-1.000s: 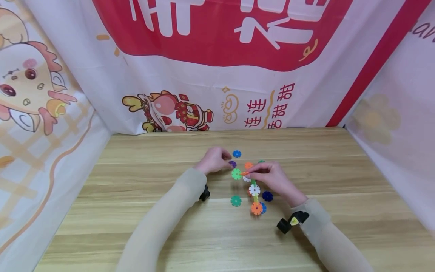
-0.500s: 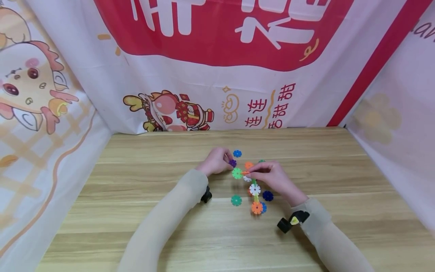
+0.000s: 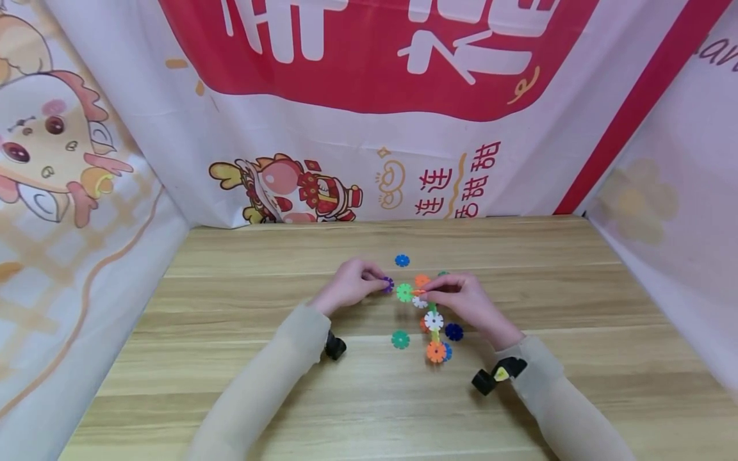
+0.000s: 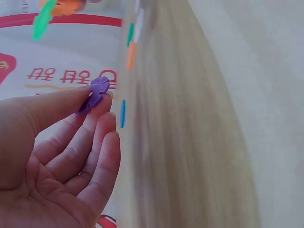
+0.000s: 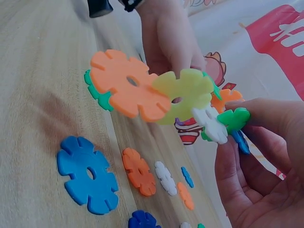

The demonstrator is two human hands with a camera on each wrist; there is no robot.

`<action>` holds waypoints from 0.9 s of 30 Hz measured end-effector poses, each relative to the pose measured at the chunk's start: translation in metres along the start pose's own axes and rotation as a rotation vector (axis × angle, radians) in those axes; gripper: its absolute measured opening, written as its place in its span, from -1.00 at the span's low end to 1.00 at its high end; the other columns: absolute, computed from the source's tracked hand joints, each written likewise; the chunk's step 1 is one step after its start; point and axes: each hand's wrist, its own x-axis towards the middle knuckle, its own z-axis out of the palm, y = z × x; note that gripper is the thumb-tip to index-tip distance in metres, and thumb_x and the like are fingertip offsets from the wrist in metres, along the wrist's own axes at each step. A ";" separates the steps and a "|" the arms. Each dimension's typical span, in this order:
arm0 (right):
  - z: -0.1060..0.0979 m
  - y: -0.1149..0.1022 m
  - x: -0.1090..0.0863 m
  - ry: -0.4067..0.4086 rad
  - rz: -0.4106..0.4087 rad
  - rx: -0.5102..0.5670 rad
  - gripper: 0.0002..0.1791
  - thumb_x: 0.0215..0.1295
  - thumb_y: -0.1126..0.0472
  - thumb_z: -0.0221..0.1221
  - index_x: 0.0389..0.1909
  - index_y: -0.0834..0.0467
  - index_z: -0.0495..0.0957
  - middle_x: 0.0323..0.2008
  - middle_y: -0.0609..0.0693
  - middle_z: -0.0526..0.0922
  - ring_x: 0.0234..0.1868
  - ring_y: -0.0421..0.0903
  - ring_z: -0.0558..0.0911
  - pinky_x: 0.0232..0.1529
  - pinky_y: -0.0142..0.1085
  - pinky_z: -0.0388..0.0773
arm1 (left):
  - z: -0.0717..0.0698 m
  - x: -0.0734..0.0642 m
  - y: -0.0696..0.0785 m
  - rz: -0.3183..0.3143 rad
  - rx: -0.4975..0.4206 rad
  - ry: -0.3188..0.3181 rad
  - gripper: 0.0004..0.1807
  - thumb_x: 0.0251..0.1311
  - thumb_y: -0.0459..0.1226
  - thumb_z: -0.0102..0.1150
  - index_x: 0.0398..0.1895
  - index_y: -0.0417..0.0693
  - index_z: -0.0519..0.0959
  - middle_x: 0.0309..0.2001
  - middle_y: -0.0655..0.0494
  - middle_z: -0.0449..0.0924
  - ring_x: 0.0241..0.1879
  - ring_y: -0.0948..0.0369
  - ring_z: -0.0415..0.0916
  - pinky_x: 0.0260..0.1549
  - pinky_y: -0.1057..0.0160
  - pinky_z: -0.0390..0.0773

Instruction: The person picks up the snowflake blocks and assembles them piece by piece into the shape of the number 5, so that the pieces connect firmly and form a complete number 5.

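Observation:
My left hand (image 3: 350,283) pinches a purple snowflake disc (image 4: 99,86) between thumb and fingertips, raised off the table. To its right, my right hand (image 3: 466,298) holds a chain of interlocked snowflake discs by one end, with a green disc (image 5: 234,119) and a blue disc (image 5: 241,141) at the fingertips. Along the chain come a white disc (image 5: 210,124), a yellow disc (image 5: 190,88) and a large orange disc (image 5: 109,76). A light green disc (image 3: 405,292) sits at the chain's left end, a small gap from the purple one. The right fingers partly hide the joints there.
Loose discs lie on the wooden table (image 3: 288,397) under and around the chain: a blue one (image 3: 402,260) at the back, a teal one (image 3: 400,339) at the left, a dark blue one (image 3: 454,331) at the right, and several others. A printed cloth (image 3: 323,128) hangs behind.
My left hand has drawn back to the left and slightly toward me with the purple disc, widening the gap to the light green disc. The right hand and its chain have barely shifted.

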 end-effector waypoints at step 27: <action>0.005 -0.002 -0.002 -0.003 -0.007 -0.032 -0.75 0.29 0.09 0.42 -0.12 0.14 0.76 -0.14 0.05 0.71 -0.20 0.05 0.62 -0.18 -0.13 0.64 | 0.003 -0.055 0.008 0.172 -0.154 0.155 -0.85 0.16 -0.37 0.47 -0.28 0.06 0.73 -0.27 0.25 0.72 -0.28 0.23 0.66 -0.23 0.24 0.68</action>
